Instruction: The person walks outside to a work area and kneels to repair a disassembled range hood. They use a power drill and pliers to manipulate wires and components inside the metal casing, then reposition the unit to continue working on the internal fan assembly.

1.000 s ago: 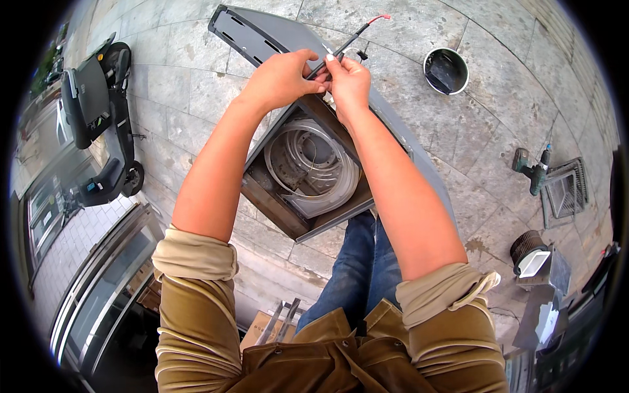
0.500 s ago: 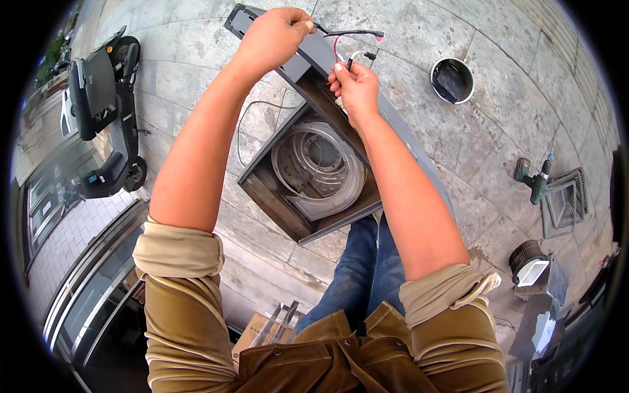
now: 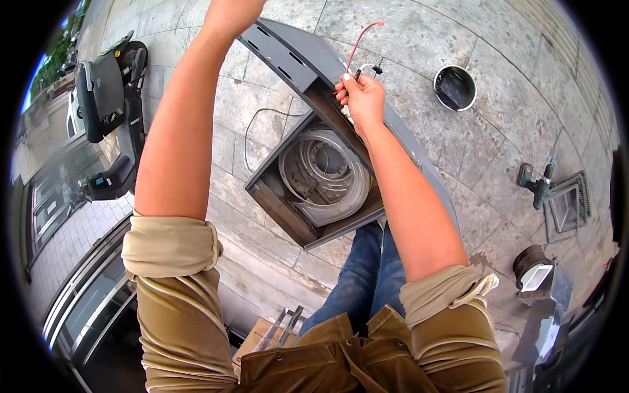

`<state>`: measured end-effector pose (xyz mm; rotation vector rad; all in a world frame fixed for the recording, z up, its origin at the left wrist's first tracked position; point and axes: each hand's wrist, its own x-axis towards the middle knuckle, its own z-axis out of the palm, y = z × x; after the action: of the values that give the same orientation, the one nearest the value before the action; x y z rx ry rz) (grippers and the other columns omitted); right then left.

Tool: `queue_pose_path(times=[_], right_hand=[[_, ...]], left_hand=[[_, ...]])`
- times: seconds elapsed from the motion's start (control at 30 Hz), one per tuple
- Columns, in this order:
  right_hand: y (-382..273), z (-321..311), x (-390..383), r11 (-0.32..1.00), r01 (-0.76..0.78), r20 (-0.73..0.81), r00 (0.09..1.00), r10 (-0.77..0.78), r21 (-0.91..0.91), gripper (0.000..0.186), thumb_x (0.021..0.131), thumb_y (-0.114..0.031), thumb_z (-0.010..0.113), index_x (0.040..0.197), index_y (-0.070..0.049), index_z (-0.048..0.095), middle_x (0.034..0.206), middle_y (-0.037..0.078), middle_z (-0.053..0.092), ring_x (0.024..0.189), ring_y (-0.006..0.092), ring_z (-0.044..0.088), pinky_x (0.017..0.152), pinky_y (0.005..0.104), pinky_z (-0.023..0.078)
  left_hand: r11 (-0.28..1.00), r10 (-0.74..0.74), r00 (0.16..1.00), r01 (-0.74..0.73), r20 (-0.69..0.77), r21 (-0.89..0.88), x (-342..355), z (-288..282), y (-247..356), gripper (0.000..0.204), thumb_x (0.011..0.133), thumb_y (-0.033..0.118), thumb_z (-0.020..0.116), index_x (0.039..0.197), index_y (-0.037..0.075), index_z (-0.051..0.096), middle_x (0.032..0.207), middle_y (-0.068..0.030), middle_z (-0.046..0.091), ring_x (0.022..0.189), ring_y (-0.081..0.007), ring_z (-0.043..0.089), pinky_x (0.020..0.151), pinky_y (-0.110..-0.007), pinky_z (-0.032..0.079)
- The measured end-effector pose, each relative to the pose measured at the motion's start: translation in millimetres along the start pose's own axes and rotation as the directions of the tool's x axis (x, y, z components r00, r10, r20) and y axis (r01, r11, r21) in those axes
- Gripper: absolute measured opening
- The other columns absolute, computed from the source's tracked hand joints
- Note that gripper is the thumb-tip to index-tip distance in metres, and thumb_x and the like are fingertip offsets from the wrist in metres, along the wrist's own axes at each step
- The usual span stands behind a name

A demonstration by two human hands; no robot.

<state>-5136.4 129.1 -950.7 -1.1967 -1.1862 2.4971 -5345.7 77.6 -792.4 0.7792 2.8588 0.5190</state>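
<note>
My right hand (image 3: 364, 99) is closed in a pinch on several wires, above the edge of a grey metal housing (image 3: 313, 78). A red wire (image 3: 356, 47) with a small red end sticks up from its fingers, and a white wire with a black connector (image 3: 377, 69) comes out beside it. At the top edge of the view my left hand (image 3: 234, 14) is partly cut off, and its fingers do not show. Below the hands, the open box of the housing holds a round, scroll-shaped fan casing (image 3: 359, 187). A thin grey cable (image 3: 252, 121) curves out beside the box.
On the paving to the right stand a round pot (image 3: 471, 88) with something dark inside, a cordless drill (image 3: 541, 188), a square grille (image 3: 569, 208) and a drum-shaped fan wheel (image 3: 528, 262). A scooter (image 3: 108, 147) is parked at left. A cardboard box (image 3: 252, 342) lies by my legs (image 3: 360, 265).
My left hand has moved up and left, away from the wires. The black sleeve it held no longer shows, and the red wire now stands bare. My right hand keeps its pinch.
</note>
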Motion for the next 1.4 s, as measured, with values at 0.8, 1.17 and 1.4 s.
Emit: queue_pose_path(times=[0.8, 1.17, 1.4], right_hand=[[-1, 3, -4, 0.995, -0.002, 0.033, 0.999, -0.002, 0.099, 0.009, 0.09, -0.005, 0.056, 0.087, 0.004, 0.058, 0.072, 0.009, 0.063, 0.056, 0.0105, 0.058, 0.048, 0.0233, 0.046], [2, 1, -3, 0.999, 0.017, 0.049, 0.999, -0.019, 0.041, 0.013, 0.091, -0.008, 0.055, 0.085, 0.001, 0.061, 0.069, 0.006, 0.063, 0.057, 0.009, 0.058, 0.05, 0.0228, 0.046], [0, -4, -1, 1.0, 0.017, 0.05, 0.999, -0.018, 0.005, 0.012, 0.092, -0.007, 0.054, 0.085, 0.001, 0.06, 0.072, 0.006, 0.064, 0.058, 0.0093, 0.058, 0.05, 0.0231, 0.046]], left_hand=[[0.966, 0.226, 0.96, -0.199, 0.165, -0.165, -83, 108, 1, 0.071, 0.075, 0.013, 0.063, 0.14, 0.008, 0.037, 0.092, -0.0061, 0.066, 0.083, -0.0159, 0.06, 0.084, -0.028, 0.044], [0.974, 0.209, 0.93, -0.171, 0.303, -0.148, -89, 125, -4, 0.053, 0.079, 0.018, 0.065, 0.129, 0.007, 0.052, 0.092, -0.0096, 0.069, 0.083, -0.0184, 0.064, 0.083, -0.03, 0.046], [0.964, -0.112, 0.822, 0.227, 0.559, -0.141, -88, 109, 35, 0.026, 0.082, 0.022, 0.064, 0.101, 0.004, 0.067, 0.083, -0.0125, 0.069, 0.081, -0.0196, 0.065, 0.076, -0.033, 0.048]])
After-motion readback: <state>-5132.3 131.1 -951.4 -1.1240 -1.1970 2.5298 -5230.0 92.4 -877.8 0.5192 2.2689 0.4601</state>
